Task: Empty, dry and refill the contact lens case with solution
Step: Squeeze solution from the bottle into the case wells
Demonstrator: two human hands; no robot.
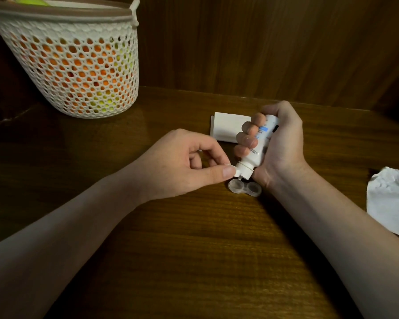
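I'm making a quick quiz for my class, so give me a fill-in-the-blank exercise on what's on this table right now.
1. The right hand grips the solution bottle with its nozzle pointing ____.
2. The left hand pinches the bottle's flip ____.
3. The lens case lies on the table with both wells ____.
4. The mesh basket stands at the table's far ____ corner.

Missing words: down; cap; uncovered; left

Table (194, 249): wood veneer, visible grain, semi-gloss sheen; back wall (263, 42) upper frame likewise dark grained wood, duller. Lens case (244, 189), centre: clear smooth plastic, open wells; bottle (255, 148) just above it: white glossy plastic, printed label, matt white cap. Basket (78, 65), upper left: white perforated plastic; tissue (392, 203), right edge: crumpled white paper, matt; box (226, 127): white card.
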